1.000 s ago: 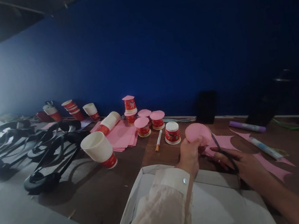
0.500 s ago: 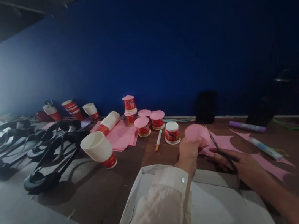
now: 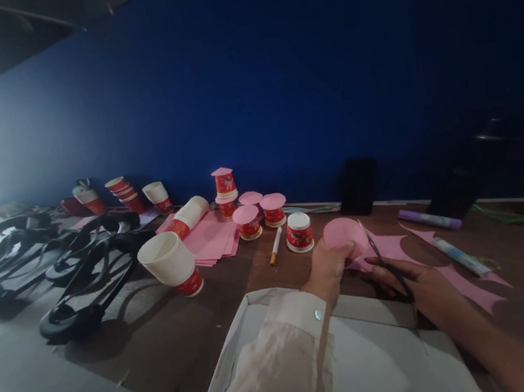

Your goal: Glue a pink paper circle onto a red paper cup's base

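Between the fingers of my left hand (image 3: 328,270) is a round piece of pink paper (image 3: 345,236), held up above the table. My right hand (image 3: 417,287) grips dark-handled scissors (image 3: 390,268); their blades stand at the right edge of the pink circle. Beneath the hands lie pink paper offcuts (image 3: 387,248) with curved edges. Just left of my left hand, an upside-down red and white paper cup (image 3: 299,232) stands bare. Several more upturned cups behind it wear pink paper discs, such as this capped cup (image 3: 248,222).
A white box (image 3: 373,365) lies in front of me. Left are a stack of paper cups (image 3: 170,264), pink sheets (image 3: 212,237) and black headset-like frames (image 3: 74,320). An orange-tipped marker (image 3: 275,246) lies midway; a purple tube (image 3: 429,219) lies right. A blue partition (image 3: 243,91) rises behind.
The view has shifted slightly, so the tabletop things sit a little further left. Both hands keep their hold on the paper circle and the scissors.
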A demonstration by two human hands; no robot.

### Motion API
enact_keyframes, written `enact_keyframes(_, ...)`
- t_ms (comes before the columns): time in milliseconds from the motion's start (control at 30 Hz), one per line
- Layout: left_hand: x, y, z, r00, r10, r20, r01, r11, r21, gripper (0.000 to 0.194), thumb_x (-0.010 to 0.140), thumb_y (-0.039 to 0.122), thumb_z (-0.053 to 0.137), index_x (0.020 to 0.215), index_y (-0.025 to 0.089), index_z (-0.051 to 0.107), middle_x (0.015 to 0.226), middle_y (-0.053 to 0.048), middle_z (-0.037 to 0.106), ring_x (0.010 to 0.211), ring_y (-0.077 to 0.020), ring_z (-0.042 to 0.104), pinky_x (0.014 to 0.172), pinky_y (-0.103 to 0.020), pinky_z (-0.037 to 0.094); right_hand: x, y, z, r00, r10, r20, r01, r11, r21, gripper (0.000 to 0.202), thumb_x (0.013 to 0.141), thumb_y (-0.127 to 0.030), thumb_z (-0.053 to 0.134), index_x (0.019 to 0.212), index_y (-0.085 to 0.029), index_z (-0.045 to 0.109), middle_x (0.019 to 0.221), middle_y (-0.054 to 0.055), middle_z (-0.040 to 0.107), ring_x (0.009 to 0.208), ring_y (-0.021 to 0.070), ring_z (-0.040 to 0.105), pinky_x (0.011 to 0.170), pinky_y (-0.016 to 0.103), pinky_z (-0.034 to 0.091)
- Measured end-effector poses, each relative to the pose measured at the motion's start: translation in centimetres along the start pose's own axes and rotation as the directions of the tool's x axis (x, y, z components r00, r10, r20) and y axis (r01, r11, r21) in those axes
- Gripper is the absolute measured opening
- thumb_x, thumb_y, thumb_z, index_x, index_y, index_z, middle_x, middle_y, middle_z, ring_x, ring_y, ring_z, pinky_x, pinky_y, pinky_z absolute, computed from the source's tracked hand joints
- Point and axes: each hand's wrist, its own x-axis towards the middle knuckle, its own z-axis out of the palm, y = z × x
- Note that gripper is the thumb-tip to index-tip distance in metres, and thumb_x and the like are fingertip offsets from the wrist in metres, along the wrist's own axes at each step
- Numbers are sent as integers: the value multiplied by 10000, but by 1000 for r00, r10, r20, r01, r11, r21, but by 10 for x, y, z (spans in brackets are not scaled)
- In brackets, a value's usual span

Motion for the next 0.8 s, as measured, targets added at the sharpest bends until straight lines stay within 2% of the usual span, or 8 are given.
enact_keyframes(100, 0, 0, 0, 998, 37, 41, -37, 999, 22, 398, 613, 238, 807, 987, 136, 719, 781, -30, 690, 653, -154, 623, 609, -271, 521, -3, -3, 2, 1000, -19, -13, 19, 1000, 14, 641, 701, -632, 762, 1157, -182, 787, 779, 53, 761, 726, 218, 686, 690, 312, 551)
enact_keyframes(233, 2, -1, 0, 999, 33, 40, -33, 999, 16, 371, 633, 219, 772, 988, 126, 719, 768, -28, 688, 649, -147, 620, 600, -260, 516, -4, 0, 7, 998, 1, -62, 7, 993, 121, 627, 706, -618, 769, 1152, -177, 782, 826, 57, 778, 740, 209, 691, 710, 306, 554)
enact_keyframes(400, 0, 1, 1, 999, 41, 31, -42, 999, 16, 343, 642, 193, 754, 976, 124, 723, 772, -32, 698, 650, -138, 615, 609, -250, 519, 1, 6, 4, 1000, 15, -12, -14, 996, 83, 621, 684, -609, 797, 1148, -195, 790, 851, 68, 788, 777, 227, 709, 679, 293, 557)
enact_keyframes(533, -1, 3, 2, 998, 35, 45, -36, 999, 28, 359, 630, 223, 772, 976, 140, 723, 783, -35, 695, 633, -136, 606, 579, -242, 496, 3, 7, 2, 999, -8, -50, 12, 997, 72, 561, 708, -602, 772, 1116, -219, 804, 788, 51, 776, 734, 223, 712, 662, 299, 566)
enact_keyframes(667, 0, 2, 2, 996, 76, 40, -77, 997, 9, 316, 608, 226, 785, 905, 144, 718, 789, -34, 697, 671, -141, 617, 611, -240, 494, 2, 3, 2, 1000, 0, -17, 1, 997, 79, 578, 673, -576, 801, 1112, -199, 807, 752, 52, 767, 709, 223, 707, 642, 301, 565)
enact_keyframes(800, 1, 1, 1, 998, 56, 35, -57, 998, 33, 347, 610, 236, 790, 934, 137, 716, 777, -39, 696, 654, -146, 613, 587, -244, 488, -1, -1, 3, 997, -23, -73, 25, 999, 25, 550, 691, -594, 777, 1077, -204, 816, 680, 30, 739, 653, 199, 670, 608, 284, 542)
